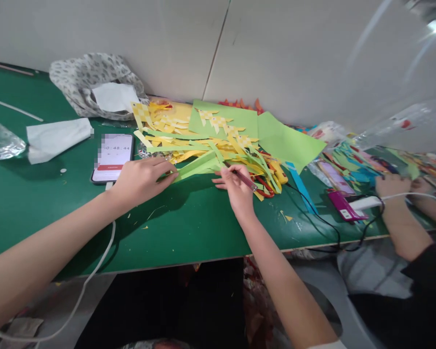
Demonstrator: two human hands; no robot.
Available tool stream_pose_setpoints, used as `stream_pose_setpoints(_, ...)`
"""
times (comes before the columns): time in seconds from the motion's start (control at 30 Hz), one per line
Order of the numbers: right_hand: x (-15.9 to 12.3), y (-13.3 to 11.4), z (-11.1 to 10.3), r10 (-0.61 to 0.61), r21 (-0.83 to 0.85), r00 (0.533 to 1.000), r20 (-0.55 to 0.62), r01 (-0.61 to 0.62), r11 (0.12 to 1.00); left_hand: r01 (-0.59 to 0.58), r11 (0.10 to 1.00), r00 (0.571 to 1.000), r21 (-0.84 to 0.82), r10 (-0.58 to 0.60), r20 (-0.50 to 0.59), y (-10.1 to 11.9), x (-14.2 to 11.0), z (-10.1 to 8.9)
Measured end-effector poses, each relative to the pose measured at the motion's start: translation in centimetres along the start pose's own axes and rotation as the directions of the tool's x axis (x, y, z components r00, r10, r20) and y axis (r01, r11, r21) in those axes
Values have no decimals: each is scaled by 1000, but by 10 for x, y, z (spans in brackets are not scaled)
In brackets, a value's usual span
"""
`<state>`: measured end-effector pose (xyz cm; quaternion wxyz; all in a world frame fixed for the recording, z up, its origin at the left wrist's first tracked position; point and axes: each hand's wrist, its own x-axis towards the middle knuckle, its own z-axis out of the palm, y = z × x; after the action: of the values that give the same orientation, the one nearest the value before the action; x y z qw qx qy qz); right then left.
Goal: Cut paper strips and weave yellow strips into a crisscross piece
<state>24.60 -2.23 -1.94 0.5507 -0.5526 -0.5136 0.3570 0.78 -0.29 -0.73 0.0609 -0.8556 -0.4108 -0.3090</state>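
My left hand [143, 178] lies on the green table [189, 228], its fingers pinching the end of a light green paper strip [196, 167]. My right hand [236, 186] is closed round a dark red pen [244, 179], its tip close to the same strip. Just beyond both hands is a heap of yellow and green paper strips [203, 145], with woven yellow pieces [221, 123] lying on green paper sheets [272, 135]. Red-handled scissors [265, 186] lie right of my right hand.
A phone showing a timer [113, 156] lies left of my left hand, a white cable [94, 271] running off the table edge. White tissue [56, 138] and a patterned cloth bag [94, 82] sit at back left. Another person's hands [396, 186] work at the right, near a pink device [343, 206].
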Motion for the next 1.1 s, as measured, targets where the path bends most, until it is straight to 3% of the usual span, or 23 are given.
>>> stream_pose_setpoints(0.1, -9, -13, 22, 28, 165, 998, 64, -38, 985, 144, 972, 988, -186, -150, -21, 8, 3, -4)
stream_pose_setpoints(0.2, -13, -26, 43, -37, 220, 999, 40, 27, 975, 260, 867, 965, -425, -255, 69, 17, 6, -7)
stream_pose_setpoints(0.3, -7, -33, 55, -108, 245, 994, -30, 112, 963, 414, 669, 907, -618, -362, 216, 25, 7, -7)
stream_pose_setpoints(0.37, 0, -33, 57, -117, 247, 993, -25, 120, 961, 533, 450, 840, -717, -384, 383, 28, 8, -4)
stream_pose_setpoints(0.43, 7, -28, 56, -93, 248, 995, 35, 82, 965, 607, 285, 784, -742, -367, 500, 28, 9, -2)
stream_pose_setpoints(0.5, 10, -21, 52, -51, 249, 991, 124, 19, 968, 647, 226, 750, -729, -362, 553, 25, 10, 1)
stream_pose_setpoints(0.63, 8, -8, 44, -34, 233, 958, 284, -34, 972, 690, 186, 706, -700, -388, 593, 12, 12, 6)
stream_pose_setpoints(0.8, -4, -6, 40, -9, 147, 936, 352, -46, 988, 704, 244, 704, -667, -363, 611, 4, 10, 13)
stream_pose_setpoints(0.93, -7, -5, 43, -26, 144, 943, 333, -24, 989, 674, 346, 739, -653, -305, 601, 7, 7, 15)
stream_pose_setpoints(1.1, -4, -1, 48, -51, 131, 979, 196, 25, 991, 597, 464, 795, -654, -231, 561, 13, 5, 13)
